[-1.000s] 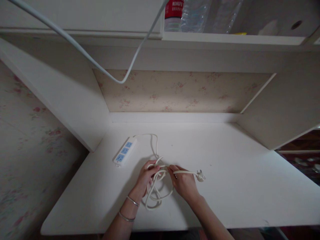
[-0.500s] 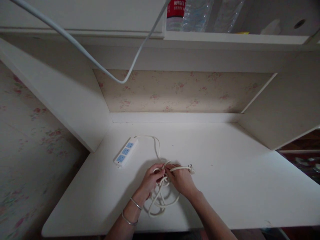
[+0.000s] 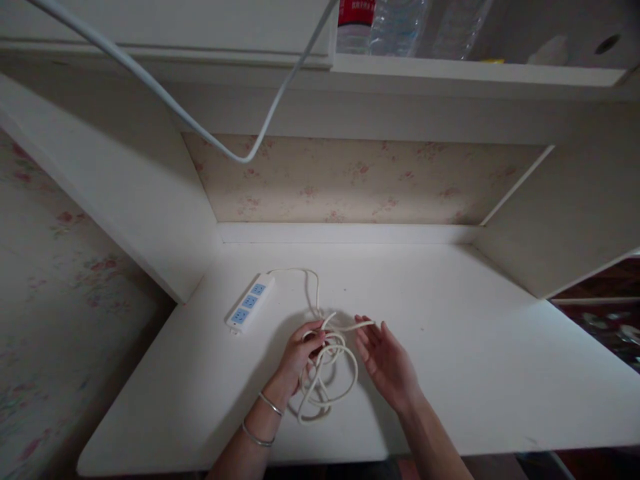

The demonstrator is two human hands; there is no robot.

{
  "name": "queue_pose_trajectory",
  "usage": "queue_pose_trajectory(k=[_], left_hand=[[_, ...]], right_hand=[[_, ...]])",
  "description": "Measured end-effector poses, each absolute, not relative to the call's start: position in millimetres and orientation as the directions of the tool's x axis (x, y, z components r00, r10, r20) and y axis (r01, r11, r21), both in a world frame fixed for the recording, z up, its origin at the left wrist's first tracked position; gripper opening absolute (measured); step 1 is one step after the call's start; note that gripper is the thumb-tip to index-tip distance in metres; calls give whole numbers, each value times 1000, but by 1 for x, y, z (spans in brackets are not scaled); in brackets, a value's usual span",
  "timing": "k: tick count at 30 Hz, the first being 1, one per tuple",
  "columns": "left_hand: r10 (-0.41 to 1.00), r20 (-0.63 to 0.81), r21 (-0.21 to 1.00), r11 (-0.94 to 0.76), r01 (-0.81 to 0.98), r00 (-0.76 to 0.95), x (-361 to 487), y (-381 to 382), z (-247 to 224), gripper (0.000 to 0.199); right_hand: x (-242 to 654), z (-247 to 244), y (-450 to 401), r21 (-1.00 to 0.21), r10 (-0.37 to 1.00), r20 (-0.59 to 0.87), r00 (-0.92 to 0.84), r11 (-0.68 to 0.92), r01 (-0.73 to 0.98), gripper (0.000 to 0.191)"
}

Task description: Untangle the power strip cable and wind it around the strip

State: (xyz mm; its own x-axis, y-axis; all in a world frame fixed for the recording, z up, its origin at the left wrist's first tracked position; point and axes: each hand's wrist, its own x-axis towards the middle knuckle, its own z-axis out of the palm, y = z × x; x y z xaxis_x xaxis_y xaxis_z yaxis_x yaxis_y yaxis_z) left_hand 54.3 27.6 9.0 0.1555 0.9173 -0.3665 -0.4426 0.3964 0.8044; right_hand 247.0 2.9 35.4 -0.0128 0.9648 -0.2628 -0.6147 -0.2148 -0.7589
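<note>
A loosely looped, cream-white power cord (image 3: 357,370) hangs and lies in tangled coils at the front middle of the desk. My left hand (image 3: 299,352) is closed around part of it, thumb on top, with two bangles on that wrist. My right hand (image 3: 389,363) is to the right of the coils, palm turned inward, fingers stretched and apart. A free length of cord reaches across to its fingertips; the plug does not show. From the coils the cord runs back to a white power strip (image 3: 251,303) with blue sockets, lying slantwise to the left.
The white desk (image 3: 465,353) has side panels and a floral-papered back wall (image 3: 370,180). A pale cable (image 3: 245,160) droops close in front of me from above. Plastic bottles (image 3: 397,27) stand on the upper shelf.
My right hand has let go of the bundle and moved right, its fingers opening. The loops have spread out to the right, and the plug has gone out of sight. My left hand keeps its hold.
</note>
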Motion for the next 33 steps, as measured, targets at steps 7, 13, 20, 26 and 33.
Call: queue_pose_trajectory(k=[7,13,20,26,33], left_hand=[[907,-377,792,422,-442,189,58,26,13,53],[913,-377,781,404,-476,157,54,26,13,54],[925,-355,770,370,-520,132,55,29,14,52],[919,-355,764,392,-512,174,57,28,14,52],[910,-359,768,414,-489,206,58,24,15,51]], right_hand=[[265,4,20,-639,950,-265,167,-43,-768,12],[269,9,18,-563,932,-333,140,-77,-823,16],[282,35,7,-738,960,-220,171,-50,-673,29],[272,30,5,-894,942,-137,307,16,-448,39],[230,25,12,-996,988,-21,151,-7,-93,35]])
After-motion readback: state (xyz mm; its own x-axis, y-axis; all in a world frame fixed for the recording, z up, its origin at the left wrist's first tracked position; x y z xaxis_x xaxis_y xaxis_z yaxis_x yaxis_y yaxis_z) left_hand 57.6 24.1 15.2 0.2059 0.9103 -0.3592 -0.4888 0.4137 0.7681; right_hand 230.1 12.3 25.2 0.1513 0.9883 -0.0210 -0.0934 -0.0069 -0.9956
